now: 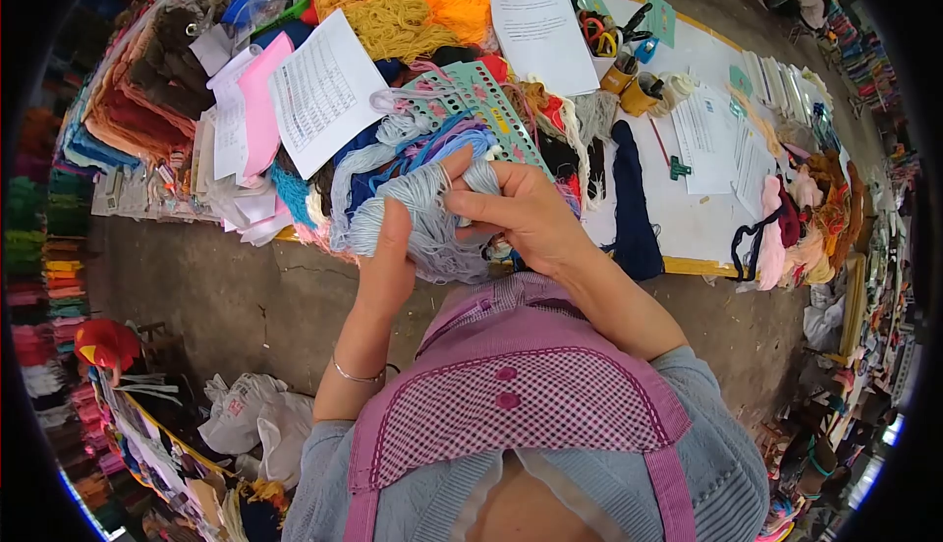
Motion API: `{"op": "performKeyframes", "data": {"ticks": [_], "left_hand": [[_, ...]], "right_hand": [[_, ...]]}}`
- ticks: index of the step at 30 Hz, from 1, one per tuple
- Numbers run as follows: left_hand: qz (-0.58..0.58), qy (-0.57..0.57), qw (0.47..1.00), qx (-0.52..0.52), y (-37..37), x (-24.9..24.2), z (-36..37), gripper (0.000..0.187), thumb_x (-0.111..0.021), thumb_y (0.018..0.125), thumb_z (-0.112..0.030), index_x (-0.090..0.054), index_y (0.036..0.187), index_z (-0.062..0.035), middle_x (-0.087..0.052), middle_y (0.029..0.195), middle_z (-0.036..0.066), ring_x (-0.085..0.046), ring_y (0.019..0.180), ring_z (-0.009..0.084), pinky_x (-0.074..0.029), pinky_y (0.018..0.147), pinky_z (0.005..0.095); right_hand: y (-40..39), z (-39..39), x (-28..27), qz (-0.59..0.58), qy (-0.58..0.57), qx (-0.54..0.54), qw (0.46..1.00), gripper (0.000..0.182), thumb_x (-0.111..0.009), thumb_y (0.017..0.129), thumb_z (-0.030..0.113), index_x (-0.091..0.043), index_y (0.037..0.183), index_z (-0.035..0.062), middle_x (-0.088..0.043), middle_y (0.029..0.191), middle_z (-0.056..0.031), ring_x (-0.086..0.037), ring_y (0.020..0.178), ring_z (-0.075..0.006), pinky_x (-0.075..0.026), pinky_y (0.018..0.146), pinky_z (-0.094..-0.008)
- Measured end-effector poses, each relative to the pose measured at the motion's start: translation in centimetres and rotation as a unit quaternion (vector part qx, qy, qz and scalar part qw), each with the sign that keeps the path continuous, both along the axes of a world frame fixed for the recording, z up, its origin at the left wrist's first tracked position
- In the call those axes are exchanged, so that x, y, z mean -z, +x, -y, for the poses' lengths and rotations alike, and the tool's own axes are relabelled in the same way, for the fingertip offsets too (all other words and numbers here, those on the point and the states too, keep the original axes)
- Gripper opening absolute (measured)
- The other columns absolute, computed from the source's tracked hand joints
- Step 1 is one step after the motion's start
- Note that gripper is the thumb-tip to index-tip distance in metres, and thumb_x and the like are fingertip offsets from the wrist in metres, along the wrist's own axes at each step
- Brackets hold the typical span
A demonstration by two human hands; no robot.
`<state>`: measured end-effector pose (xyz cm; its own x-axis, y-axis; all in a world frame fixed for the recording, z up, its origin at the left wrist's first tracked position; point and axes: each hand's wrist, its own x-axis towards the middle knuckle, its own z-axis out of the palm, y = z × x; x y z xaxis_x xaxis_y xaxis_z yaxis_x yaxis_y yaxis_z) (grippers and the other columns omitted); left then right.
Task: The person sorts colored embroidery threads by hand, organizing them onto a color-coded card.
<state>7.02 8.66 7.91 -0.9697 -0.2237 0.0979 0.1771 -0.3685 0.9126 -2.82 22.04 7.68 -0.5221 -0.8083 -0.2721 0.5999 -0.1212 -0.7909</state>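
Note:
A pale grey-blue skein of yarn is held up in front of my apron at the table's near edge. My left hand is wrapped round its left part, the thumb lying up along the strands. At the skein's right end, my right hand pinches strands between thumb and fingers. Right behind the skein lie blue and lilac yarns and a green punched card with small thread samples.
Orange and mustard yarn is heaped at the back. Printed sheets rest on the left pile. Cups of scissors and tools, a navy skein and pink yarn are on the right. White plastic bags lie on the floor.

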Motion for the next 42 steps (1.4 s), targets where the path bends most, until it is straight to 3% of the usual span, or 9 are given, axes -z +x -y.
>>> {"op": "performKeyframes", "data": {"ticks": [6,9,18,21,25,29,34,35,42], "left_hand": [[0.076,-0.049,0.994,-0.065,-0.1,-0.9,0.3,0.035,-0.050,0.092,-0.012,-0.059,0.119,0.0076,-0.062,0.120,0.014,-0.057,0.111,0.0222,-0.042,0.098,0.0328],[0.069,-0.049,0.993,-0.083,-0.1,-0.3,0.6,0.029,-0.054,0.089,-0.004,-0.062,0.114,0.0085,-0.064,0.115,0.015,-0.060,0.107,0.0226,-0.045,0.095,0.0331],[0.065,0.052,0.994,-0.070,0.0,-0.3,1.1,0.030,-0.050,0.094,-0.014,-0.064,0.109,0.0070,-0.062,0.118,0.017,-0.059,0.109,0.0211,-0.046,0.093,0.0326],[0.122,0.119,0.982,-0.081,0.0,-1.3,0.9,0.040,-0.045,0.099,-0.026,-0.060,0.115,0.0067,-0.058,0.125,0.017,-0.058,0.111,0.0215,-0.046,0.093,0.0323],[0.051,0.173,0.984,-0.013,-0.1,-0.9,0.8,0.056,-0.033,0.102,-0.041,-0.051,0.126,0.0064,-0.054,0.131,0.015,-0.055,0.115,0.0219,-0.045,0.094,0.0332],[0.017,0.148,0.989,0.011,0.1,-1.0,0.4,0.057,-0.032,0.101,-0.040,-0.051,0.127,0.0064,-0.053,0.131,0.013,-0.054,0.115,0.0201,-0.047,0.090,0.0318],[0.089,-0.031,0.988,-0.119,1.0,0.1,1.8,0.029,-0.057,0.090,-0.012,-0.064,0.111,0.0059,-0.066,0.109,0.011,-0.063,0.096,0.0163,-0.049,0.081,0.0293],[0.083,0.031,0.986,-0.143,1.0,-0.1,1.4,0.020,-0.067,0.082,-0.005,-0.068,0.100,0.0046,-0.068,0.097,0.009,-0.064,0.088,0.0161,-0.050,0.079,0.0286],[0.120,0.099,0.981,-0.118,0.4,-0.7,1.9,0.021,-0.067,0.086,-0.012,-0.067,0.100,0.0038,-0.068,0.099,0.009,-0.064,0.091,0.0157,-0.050,0.079,0.0290]], "right_hand": [[0.1,-0.5,0.3,-0.033,-0.045,0.027,0.998,0.019,-0.072,0.081,0.009,-0.069,0.098,-0.0002,-0.066,0.095,-0.0024,-0.061,0.081,-0.0078,-0.048,0.071,-0.0218],[0.1,-0.6,0.5,-0.044,-0.033,0.019,0.998,0.017,-0.071,0.081,0.008,-0.070,0.095,-0.0004,-0.067,0.097,-0.0028,-0.061,0.083,-0.0077,-0.047,0.073,-0.0214],[-0.1,-0.1,0.9,-0.034,-0.089,0.052,0.994,0.016,-0.068,0.081,0.007,-0.069,0.095,-0.0019,-0.065,0.106,-0.0100,-0.061,0.091,-0.0131,-0.046,0.083,-0.0285],[-0.9,0.2,1.0,0.121,-0.160,0.057,0.978,0.022,-0.064,0.085,0.013,-0.066,0.101,-0.0022,-0.066,0.101,-0.0089,-0.061,0.088,-0.0144,-0.044,0.084,-0.0281],[-0.1,0.8,-0.2,0.022,-0.029,-0.013,0.999,0.020,-0.064,0.089,0.018,-0.064,0.096,-0.0003,-0.063,0.088,-0.0047,-0.058,0.081,-0.0111,-0.046,0.077,-0.0280],[0.2,0.6,0.5,-0.044,-0.012,-0.026,0.999,0.018,-0.068,0.085,0.015,-0.066,0.097,0.0007,-0.065,0.092,-0.0028,-0.058,0.083,-0.0084,-0.045,0.077,-0.0255],[0.4,0.5,0.1,-0.008,-0.061,0.020,0.998,0.016,-0.072,0.081,0.006,-0.068,0.096,0.0017,-0.068,0.094,-0.0038,-0.061,0.086,-0.0099,-0.046,0.080,-0.0246],[0.3,0.4,0.3,-0.008,-0.061,0.019,0.998,0.016,-0.072,0.081,0.006,-0.068,0.096,0.0017,-0.068,0.094,-0.0038,-0.061,0.086,-0.0099,-0.046,0.080,-0.0246],[0.3,0.3,0.5,-0.036,-0.070,0.034,0.996,0.019,-0.070,0.084,0.011,-0.067,0.100,0.0006,-0.068,0.092,-0.0049,-0.061,0.085,-0.0096,-0.048,0.079,-0.0246]]}}
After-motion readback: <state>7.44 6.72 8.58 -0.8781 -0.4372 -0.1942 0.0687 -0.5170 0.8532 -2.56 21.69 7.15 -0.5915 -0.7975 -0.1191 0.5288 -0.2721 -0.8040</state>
